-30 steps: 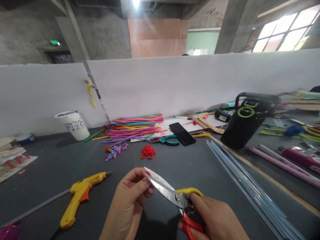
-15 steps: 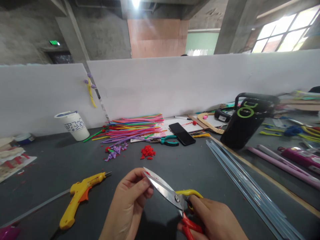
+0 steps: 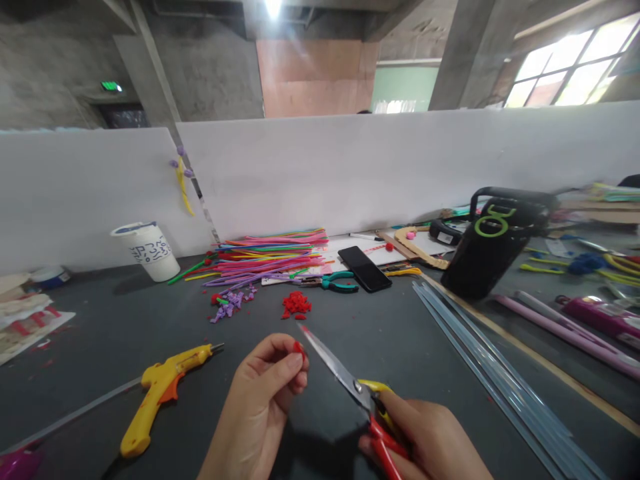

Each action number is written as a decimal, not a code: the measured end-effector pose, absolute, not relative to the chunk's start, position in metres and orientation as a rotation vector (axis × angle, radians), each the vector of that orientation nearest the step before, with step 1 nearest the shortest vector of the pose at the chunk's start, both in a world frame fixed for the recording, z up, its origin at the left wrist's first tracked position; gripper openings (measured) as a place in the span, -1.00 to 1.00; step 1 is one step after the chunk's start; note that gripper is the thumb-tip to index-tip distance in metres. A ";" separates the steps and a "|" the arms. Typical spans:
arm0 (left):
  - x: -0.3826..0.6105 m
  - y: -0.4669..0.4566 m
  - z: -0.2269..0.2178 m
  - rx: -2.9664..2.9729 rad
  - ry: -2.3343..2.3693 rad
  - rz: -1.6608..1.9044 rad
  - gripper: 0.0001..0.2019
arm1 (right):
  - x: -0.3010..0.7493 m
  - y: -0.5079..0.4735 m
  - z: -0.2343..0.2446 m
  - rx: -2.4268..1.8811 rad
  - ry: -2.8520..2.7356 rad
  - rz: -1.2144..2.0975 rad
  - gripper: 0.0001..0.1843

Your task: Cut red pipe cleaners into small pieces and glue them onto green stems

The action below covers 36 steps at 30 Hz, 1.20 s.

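Between thumb and fingertips, my left hand [image 3: 267, 383] pinches a small red piece [image 3: 299, 350], which looks like a bit of fuzzy pipe cleaner. My right hand [image 3: 425, 430] is wrapped round the red and yellow handles of a pair of scissors [image 3: 345, 373]. The blades are together and point up and left, their tip just apart from the left fingertips. A heap of short red pieces [image 3: 297, 304] lies on the dark table beyond both hands. Purple pieces [image 3: 234, 305], with a few red and green bits among them, lie left of it.
A yellow glue gun [image 3: 163, 397] lies at left. Clear glue sticks [image 3: 490, 367] and a black bottle [image 3: 493, 247] are at right. Behind the heaps are pipe cleaners [image 3: 280, 250], teal-handled pliers [image 3: 335, 283] and a phone [image 3: 364, 268]. A white cup [image 3: 153, 253] stands back left.
The scissors have closed and drawn back to the right, away from my left fingers. The red piece in my left hand now shows plainly. My left hand has barely moved.
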<state>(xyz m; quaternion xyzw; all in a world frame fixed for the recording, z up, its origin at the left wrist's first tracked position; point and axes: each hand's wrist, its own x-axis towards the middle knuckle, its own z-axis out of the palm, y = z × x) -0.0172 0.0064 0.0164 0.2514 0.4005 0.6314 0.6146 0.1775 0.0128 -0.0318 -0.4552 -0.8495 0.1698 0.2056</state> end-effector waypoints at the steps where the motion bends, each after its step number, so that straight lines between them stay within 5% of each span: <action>1: -0.017 0.007 0.016 0.584 0.919 1.445 -0.94 | 0.177 0.013 -0.031 -1.284 -2.339 0.559 -0.56; 16: 0.000 0.008 -0.002 0.622 0.803 1.050 -0.75 | 0.149 0.032 0.003 -1.262 -1.531 1.531 -0.80; 27: -0.002 0.011 -0.007 0.924 1.092 1.075 -0.89 | 0.144 0.035 0.005 -1.239 -1.597 1.419 -0.97; 36: 0.001 0.009 -0.004 1.017 1.280 1.104 -0.90 | 0.150 0.034 0.001 -1.167 -1.806 1.198 -0.82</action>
